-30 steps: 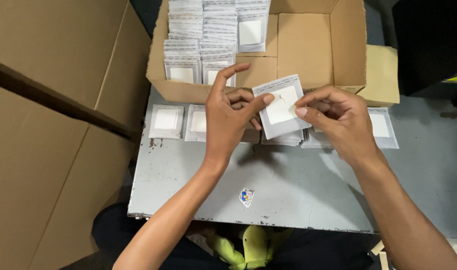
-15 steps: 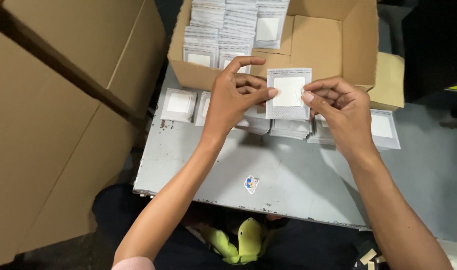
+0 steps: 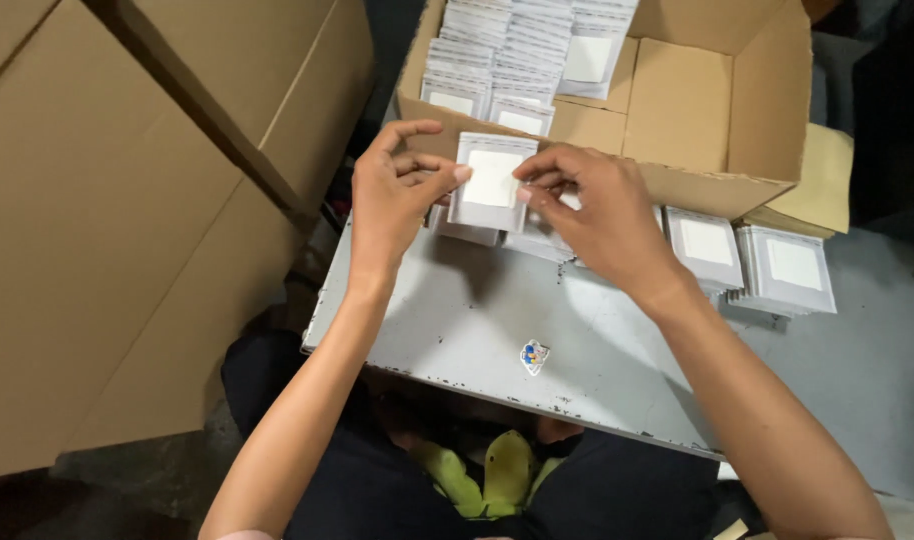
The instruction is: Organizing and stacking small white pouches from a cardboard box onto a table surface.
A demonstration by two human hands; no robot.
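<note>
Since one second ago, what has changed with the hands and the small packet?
Both hands, left hand and right hand, kept hold of the packet and lifted it closer to the open box, turning it from tilted to nearly straight. The packets on the table stayed in place.

I judge this a packing or warehouse area: large cardboard cartons point(image 3: 127, 220), an open box point(image 3: 717, 110) of sachets, a worn grey metal table point(image 3: 477, 320).

Your right hand point(image 3: 607, 215) covers the pouches stacked beneath it – their count can't be told. The open box point(image 3: 717, 120) runs off the top edge – its far rows unseen.
</note>
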